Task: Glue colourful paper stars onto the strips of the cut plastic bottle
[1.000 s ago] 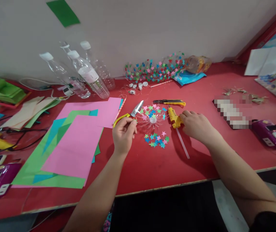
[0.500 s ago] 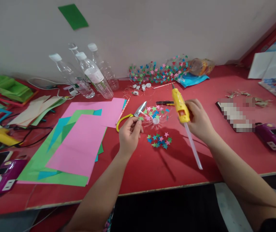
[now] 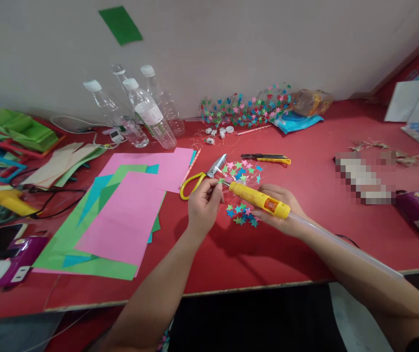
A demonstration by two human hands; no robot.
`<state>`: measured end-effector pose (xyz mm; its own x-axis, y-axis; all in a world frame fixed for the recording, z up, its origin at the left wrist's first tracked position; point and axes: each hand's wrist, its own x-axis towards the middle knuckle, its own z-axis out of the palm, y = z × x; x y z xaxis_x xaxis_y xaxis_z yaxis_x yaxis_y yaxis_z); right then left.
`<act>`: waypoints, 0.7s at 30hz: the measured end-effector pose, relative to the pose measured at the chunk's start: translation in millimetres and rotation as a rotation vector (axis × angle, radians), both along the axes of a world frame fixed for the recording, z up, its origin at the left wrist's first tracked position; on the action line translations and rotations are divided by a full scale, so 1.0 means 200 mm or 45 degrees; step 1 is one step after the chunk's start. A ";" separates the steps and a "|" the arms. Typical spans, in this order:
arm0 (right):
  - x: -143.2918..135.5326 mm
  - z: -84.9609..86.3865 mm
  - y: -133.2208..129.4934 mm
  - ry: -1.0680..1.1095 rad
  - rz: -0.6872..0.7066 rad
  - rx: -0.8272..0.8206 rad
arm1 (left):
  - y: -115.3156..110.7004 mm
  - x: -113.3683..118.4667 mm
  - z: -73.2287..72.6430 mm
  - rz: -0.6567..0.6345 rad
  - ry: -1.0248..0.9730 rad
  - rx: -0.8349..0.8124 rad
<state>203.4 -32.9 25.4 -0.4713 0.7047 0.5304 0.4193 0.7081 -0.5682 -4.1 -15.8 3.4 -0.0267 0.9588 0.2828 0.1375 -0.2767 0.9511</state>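
The right hand (image 3: pixel 289 226) grips the smooth yellow glue gun (image 3: pixel 248 194), its translucent glue stick (image 3: pixel 344 245) slanting over the forearm; the left hand (image 3: pixel 204 209) pinches 1 small green paper star (image 3: pixel 221 181) right by the metal nozzle. So thin a star probably wants a steady hold by its edge and a small dab, skin off the likely hot tip. Flat loose stars (image 3: pixel 242 213) lie near, then yellow-handled scissors (image 3: pixel 215 167); farther, 4 clear plastic bottles (image 3: pixel 152 116).

Yellow glue gun (image 3: pixel 258 199), pink paper (image 3: pixel 121 220)
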 end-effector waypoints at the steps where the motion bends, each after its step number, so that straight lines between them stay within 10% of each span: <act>1: 0.00 0.01 0.00 0.000 -0.003 -0.006 | 0.00 0.00 0.00 -0.001 0.004 0.001; 21: 0.00 -0.01 0.00 -0.021 -0.066 -0.120 | -0.01 0.01 0.02 -0.020 0.022 0.008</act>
<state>202.6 -32.6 23.1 -0.4409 0.7748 0.4530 0.4641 0.6288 -0.6239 -2.4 -18.3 6.9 -0.0069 0.9573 0.2891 0.1492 -0.2849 0.9469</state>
